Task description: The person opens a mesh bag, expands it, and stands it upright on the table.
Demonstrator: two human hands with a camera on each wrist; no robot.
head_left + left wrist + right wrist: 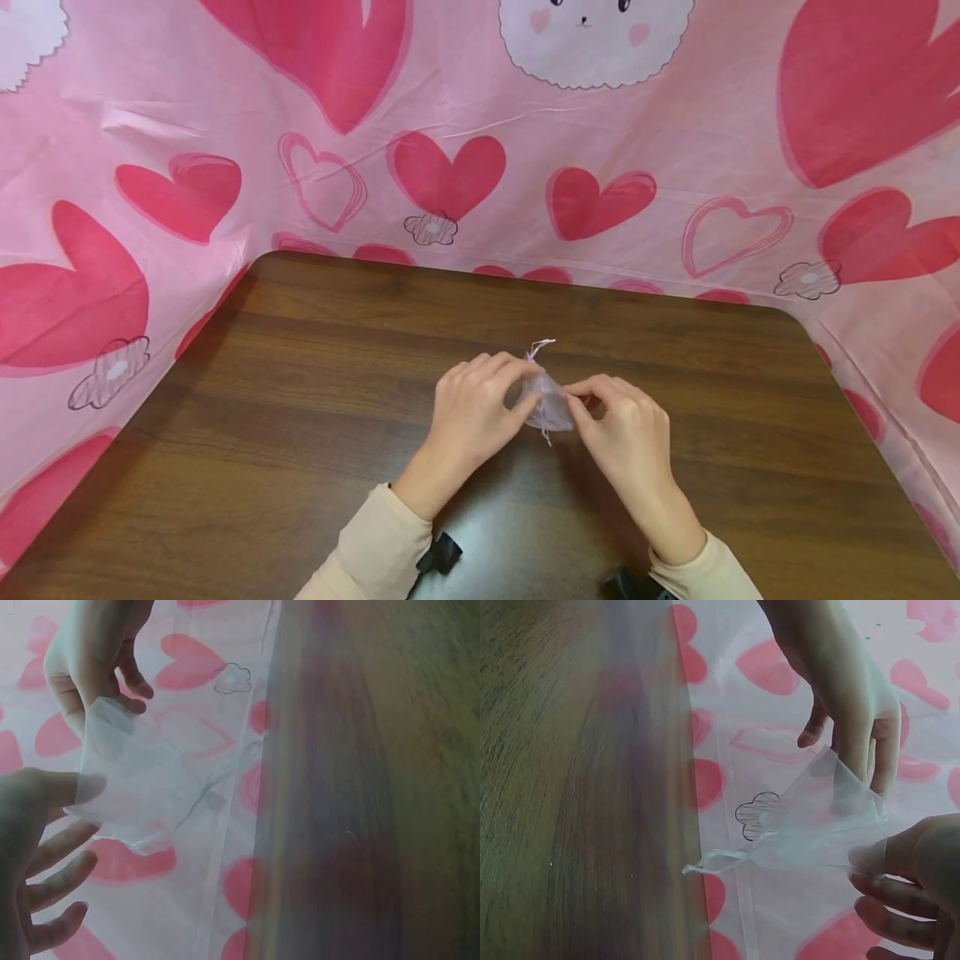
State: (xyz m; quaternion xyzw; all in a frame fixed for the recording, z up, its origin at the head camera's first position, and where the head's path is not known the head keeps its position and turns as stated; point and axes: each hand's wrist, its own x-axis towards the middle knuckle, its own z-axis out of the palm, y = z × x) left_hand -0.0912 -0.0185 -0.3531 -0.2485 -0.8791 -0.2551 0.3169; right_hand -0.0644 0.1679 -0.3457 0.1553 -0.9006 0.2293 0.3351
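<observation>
A small sheer whitish drawstring pouch (550, 404) is held up between both hands over the table, its cords showing at the top and bottom in the head view. My left hand (476, 408) grips its left side, with thumb and index finger at the fabric. On the opposite side, my right hand (630, 425) pinches the edge with thumb and index finger. Seen from the left wrist, the pouch (142, 772) spreads out thin, and a fingertip shows through it. In the right wrist view a thin cord (712, 862) trails leftward from the gauzy fabric (810, 817).
Under the hands lies a dark brown wooden table (300, 417) with rounded far corners. A pink curtain (450, 100) printed with red hearts encloses its back and sides. Black devices (441, 553) sit at both wrists, by the cream sleeves (382, 542).
</observation>
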